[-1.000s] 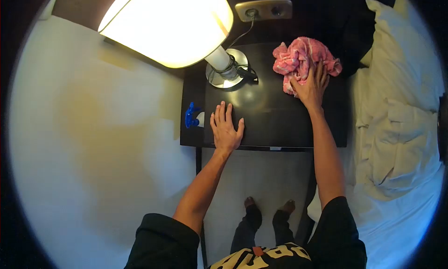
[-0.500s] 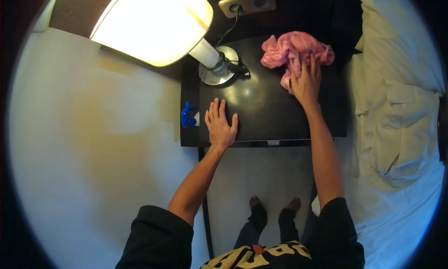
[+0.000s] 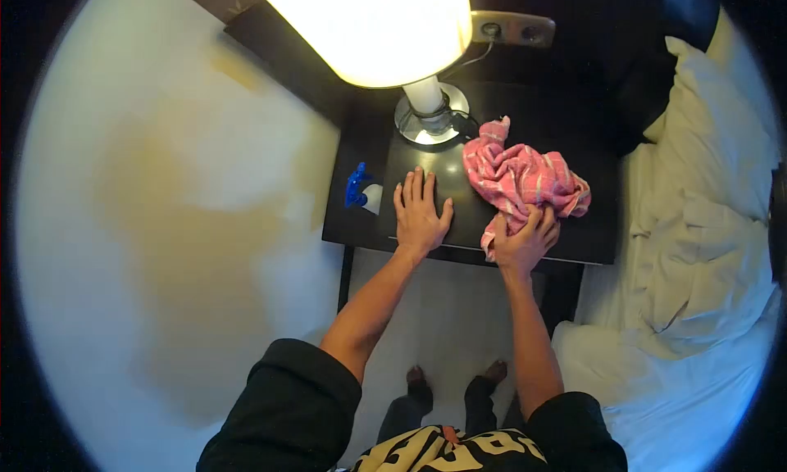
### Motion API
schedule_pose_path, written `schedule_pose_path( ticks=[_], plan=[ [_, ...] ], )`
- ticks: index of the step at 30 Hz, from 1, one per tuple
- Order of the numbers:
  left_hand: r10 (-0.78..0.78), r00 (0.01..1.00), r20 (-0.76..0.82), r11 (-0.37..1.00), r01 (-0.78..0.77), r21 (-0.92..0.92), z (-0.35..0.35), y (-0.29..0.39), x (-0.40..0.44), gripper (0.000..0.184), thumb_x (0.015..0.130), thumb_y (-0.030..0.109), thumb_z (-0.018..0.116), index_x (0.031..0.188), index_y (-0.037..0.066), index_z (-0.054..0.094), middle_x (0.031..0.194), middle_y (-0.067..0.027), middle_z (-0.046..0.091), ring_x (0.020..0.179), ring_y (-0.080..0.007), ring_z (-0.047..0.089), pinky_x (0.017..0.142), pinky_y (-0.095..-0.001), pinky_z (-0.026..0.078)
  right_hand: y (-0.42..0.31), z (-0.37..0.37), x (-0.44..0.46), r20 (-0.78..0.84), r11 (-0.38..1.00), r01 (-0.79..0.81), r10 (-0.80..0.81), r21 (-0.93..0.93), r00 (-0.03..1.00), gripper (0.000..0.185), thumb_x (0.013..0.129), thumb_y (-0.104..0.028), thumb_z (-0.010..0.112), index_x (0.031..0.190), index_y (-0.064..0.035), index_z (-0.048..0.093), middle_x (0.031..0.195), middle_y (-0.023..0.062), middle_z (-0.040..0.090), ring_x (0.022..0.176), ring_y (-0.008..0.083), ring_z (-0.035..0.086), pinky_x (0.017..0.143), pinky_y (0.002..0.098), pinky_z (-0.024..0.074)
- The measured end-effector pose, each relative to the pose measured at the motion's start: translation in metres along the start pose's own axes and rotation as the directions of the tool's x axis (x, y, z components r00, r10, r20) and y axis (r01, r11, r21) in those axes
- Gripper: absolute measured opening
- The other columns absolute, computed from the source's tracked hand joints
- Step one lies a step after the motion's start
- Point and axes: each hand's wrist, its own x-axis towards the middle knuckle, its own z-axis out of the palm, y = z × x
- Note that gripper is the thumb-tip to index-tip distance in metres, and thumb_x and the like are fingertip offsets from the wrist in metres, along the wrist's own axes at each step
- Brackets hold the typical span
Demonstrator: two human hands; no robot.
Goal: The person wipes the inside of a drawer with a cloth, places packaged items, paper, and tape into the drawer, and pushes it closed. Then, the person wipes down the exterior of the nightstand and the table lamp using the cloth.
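A crumpled pink checked cloth (image 3: 525, 177) lies on the dark bedside table (image 3: 590, 238), toward its right half. My right hand (image 3: 529, 241) grips the cloth's near end at the table's front edge, fingers curled into the fabric. On the tabletop to the left, my left hand (image 3: 421, 214) rests flat with its fingers spread and holds nothing. Behind that hand stands a lit lamp (image 3: 425, 95) on a shiny round base. A blue spray-bottle trigger head (image 3: 357, 185) shows left of my left hand; most of its bottle is hidden.
A bed with a pale pillow (image 3: 697, 234) and white sheets borders the table on the right. The white wall (image 3: 205, 251) stands close on the left. A power socket strip (image 3: 515, 29), with a cord plugged in, is behind the table.
My right hand has pulled the cloth toward me, from the back of the table to its front edge. My left hand stays flat on the table. The camera view has shifted.
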Motion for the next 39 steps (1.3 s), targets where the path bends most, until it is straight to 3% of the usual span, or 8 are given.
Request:
schedule_pose_path(
  ticks=[11, 14, 16, 18, 23, 26, 31, 39],
  plan=[
    [-0.036, 0.997, -0.068, 0.981, 0.023, -0.194, 0.008, -0.024, -0.001, 0.063, 0.084, 0.036, 0.063, 0.134, 0.004, 0.043, 0.143, -0.0183, 0.039, 0.134, -0.0335, 0.034, 0.111, -0.0466, 0.024, 0.004, 0.016, -0.004, -0.107, 0.975, -0.008, -0.016, -0.223, 0.994, 0.056, 0.074, -0.041, 0.070, 0.114, -0.0079, 0.051, 0.124, 0.0198, 0.047, 0.114, 0.0424, 0.044, 0.100, 0.0544, 0.0332],
    [-0.024, 0.945, 0.326, 0.783, 0.220, -0.582, -0.031, -0.094, 0.025, 0.069, 0.078, 0.031, 0.071, 0.136, 0.006, 0.042, 0.140, -0.0194, 0.042, 0.129, -0.0349, 0.041, 0.107, -0.0440, 0.033, 0.004, 0.025, -0.002, -0.146, 0.973, -0.039, 0.006, -0.227, 0.989, 0.057, 0.078, -0.047, 0.067, 0.116, -0.0071, 0.052, 0.126, 0.0185, 0.048, 0.116, 0.0405, 0.045, 0.099, 0.0515, 0.0349],
    [-0.010, 0.993, -0.115, 0.905, -0.040, -0.423, -0.060, -0.140, 0.026, 0.070, 0.073, 0.029, 0.078, 0.132, 0.006, 0.047, 0.132, -0.0188, 0.052, 0.122, -0.0340, 0.050, 0.103, -0.0416, 0.039, 0.005, 0.031, -0.001, -0.161, 0.974, -0.023, -0.014, -0.224, 0.987, 0.057, 0.078, -0.047, 0.066, 0.117, -0.0072, 0.052, 0.126, 0.0182, 0.048, 0.116, 0.0404, 0.045, 0.099, 0.0512, 0.0353],
    [-0.112, 0.962, -0.251, 0.859, -0.033, -0.510, -0.054, -0.180, 0.019, 0.065, 0.072, 0.033, 0.080, 0.124, 0.004, 0.054, 0.122, -0.0157, 0.060, 0.115, -0.0296, 0.055, 0.101, -0.0400, 0.040, 0.015, 0.031, -0.004, -0.152, 0.971, 0.001, -0.038, -0.239, 0.988, 0.058, 0.079, -0.047, 0.065, 0.118, -0.0073, 0.053, 0.126, 0.0177, 0.049, 0.116, 0.0402, 0.045, 0.098, 0.0506, 0.0360],
    [-0.279, 0.949, -0.146, 0.611, 0.058, -0.789, 0.020, -0.219, 0.011, 0.069, 0.069, 0.037, 0.082, 0.125, 0.007, 0.054, 0.111, -0.0084, 0.062, 0.102, -0.0246, 0.059, 0.091, -0.0377, 0.043, 0.016, 0.032, -0.008, -0.235, 0.988, 0.034, -0.069, -0.149, 0.970, 0.051, 0.075, -0.045, 0.068, 0.109, -0.0089, 0.059, 0.119, 0.0133, 0.054, 0.110, 0.0374, 0.050, 0.094, 0.0489, 0.0399],
    [-0.146, 0.965, 0.217, 0.529, 0.261, -0.807, 0.026, -0.220, 0.013, 0.056, 0.074, 0.037, 0.080, 0.116, 0.007, 0.059, 0.107, -0.0069, 0.063, 0.096, -0.0164, 0.058, 0.087, -0.0306, 0.043, 0.025, 0.036, -0.006, -0.288, 0.991, 0.100, -0.121, -0.087, 0.950, 0.049, 0.075, -0.044, 0.068, 0.110, -0.0099, 0.060, 0.115, 0.0115, 0.057, 0.106, 0.0364, 0.053, 0.090, 0.0475, 0.0434],
    [-0.031, 0.989, 0.145, 0.475, 0.142, -0.868, 0.065, -0.233, 0.006, 0.043, 0.079, 0.034, 0.075, 0.110, 0.006, 0.064, 0.085, -0.0027, 0.060, 0.078, -0.0104, 0.054, 0.073, -0.0265, 0.045, 0.029, 0.041, -0.008, -0.341, 0.991, 0.111, -0.131, -0.078, 0.931, 0.049, 0.076, -0.046, 0.064, 0.109, -0.0098, 0.062, 0.114, 0.0124, 0.059, 0.106, 0.0354, 0.055, 0.090, 0.0452, 0.0448],
    [-0.353, 0.919, -0.177, 0.605, 0.080, -0.792, 0.058, -0.220, -0.020, 0.034, 0.086, 0.037, 0.068, 0.092, 0.003, 0.067, 0.074, -0.0034, 0.065, 0.065, -0.0114, 0.057, 0.063, -0.0282, 0.045, 0.036, 0.042, 0.001, -0.348, 0.986, 0.147, -0.165, -0.079, 0.923, 0.056, 0.078, -0.055, 0.057, 0.113, -0.0108, 0.061, 0.117, 0.0160, 0.060, 0.111, 0.0371, 0.055, 0.092, 0.0458, 0.0458]
  ],
)
